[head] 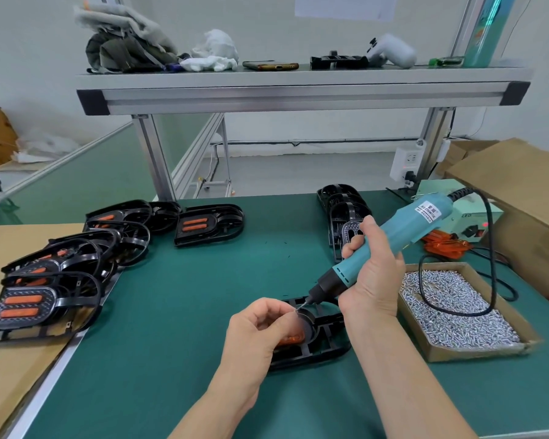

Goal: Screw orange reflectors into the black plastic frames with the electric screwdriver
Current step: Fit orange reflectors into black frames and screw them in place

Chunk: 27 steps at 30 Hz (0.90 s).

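Head view: I am seeing the right hand (371, 280) wrapping its fingers around the electric screwdriver (393, 242), with the bit slanting down toward the black frame (317, 346) lying on the green table (187, 312). The left hand (254, 334) is resting over the orange reflector (290, 339) in that frame, its fingers curling together at the bit tip; whether they are pinching a screw I cannot tell. A box of screws (457, 315) is sitting just to the right.
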### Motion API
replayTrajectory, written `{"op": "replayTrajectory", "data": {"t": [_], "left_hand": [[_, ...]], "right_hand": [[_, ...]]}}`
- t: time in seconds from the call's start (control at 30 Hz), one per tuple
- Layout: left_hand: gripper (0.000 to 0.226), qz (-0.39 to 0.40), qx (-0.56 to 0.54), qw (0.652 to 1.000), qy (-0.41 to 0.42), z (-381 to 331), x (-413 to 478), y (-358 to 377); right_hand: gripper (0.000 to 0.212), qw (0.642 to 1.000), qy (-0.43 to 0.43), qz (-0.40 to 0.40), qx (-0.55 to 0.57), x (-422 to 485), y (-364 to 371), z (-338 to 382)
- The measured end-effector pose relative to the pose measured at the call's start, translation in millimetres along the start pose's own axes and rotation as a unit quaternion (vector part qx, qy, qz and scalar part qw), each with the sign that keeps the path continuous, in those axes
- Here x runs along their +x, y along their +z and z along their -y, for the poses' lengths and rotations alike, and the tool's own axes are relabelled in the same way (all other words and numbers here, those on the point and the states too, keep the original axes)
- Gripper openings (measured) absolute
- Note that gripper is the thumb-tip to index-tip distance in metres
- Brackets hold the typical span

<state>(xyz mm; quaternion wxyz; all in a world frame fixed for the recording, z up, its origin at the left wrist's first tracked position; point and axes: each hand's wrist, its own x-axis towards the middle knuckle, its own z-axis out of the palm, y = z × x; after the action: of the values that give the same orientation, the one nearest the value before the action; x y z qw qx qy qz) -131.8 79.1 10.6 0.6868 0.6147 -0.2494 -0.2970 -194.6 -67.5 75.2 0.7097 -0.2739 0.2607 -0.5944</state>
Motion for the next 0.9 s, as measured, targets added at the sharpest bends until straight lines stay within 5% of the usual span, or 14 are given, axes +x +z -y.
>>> {"op": "replayTrajectory", "data": {"t": [0.37, 0.57, 0.9], "left_hand": [[0.031, -0.048, 0.189, 0.973, 0.127, 2.9, 1.9, -1.9], [0.047, -0.023, 0.403, 0.897, 0.179, 18.1, 3.5, -26.7], [0.039, -0.021, 0.396, 0.902, 0.167, 38.6, 3.4, -32.2]], "right_hand": [[0.022, 0.999, -0.040, 0.014, -0.033, -3.4, 4.8, -7.7], [0.022, 0.987, -0.106, 0.052, -0.111, -4.6, -0.8, -12.8], [0.020, 0.964, -0.157, 0.113, -0.184, -15.7, -2.6, -25.1]]}}
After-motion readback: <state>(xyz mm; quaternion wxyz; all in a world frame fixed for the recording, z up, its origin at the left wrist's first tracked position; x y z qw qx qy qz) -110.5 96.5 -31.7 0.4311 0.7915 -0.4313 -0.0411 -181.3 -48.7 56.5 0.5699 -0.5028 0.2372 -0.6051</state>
